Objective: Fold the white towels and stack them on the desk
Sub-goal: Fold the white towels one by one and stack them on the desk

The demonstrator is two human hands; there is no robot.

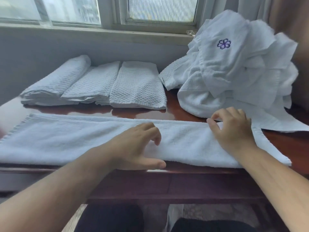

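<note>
Two bare forearms are reaching forward from the near edge over a dark red-brown wooden desk (284, 141). The left hand (138, 144) is resting on the middle of a long white towel (58, 139), fingers loosely curled and gripping nothing, thumb lying along the towel's near edge. The right hand (232, 129) is lying on the towel's right part, fingers curled, with thumb and forefinger meeting at the far hem. Whether they are actually pinching cloth cannot be told.

The long towel is lying flat along the near side of the desk, stretching from the left edge of view almost to the right. It is looking plush and thick, seemingly doubled lengthwise into a narrow band, with a woven hem showing at its left end.

The task is looking partly done. Three folded towels (93, 84) with a diamond weave are sitting side by side, touching, at the far left below a window (160, 9). At the far right, a tall heap of crumpled white towels (234, 72) is waiting, one showing a purple flower emblem (224, 44). Its lowest cloth is spilling just beside the right hand. The band is probably needing cross folds, and the heap is making up most of the remaining work.
</note>
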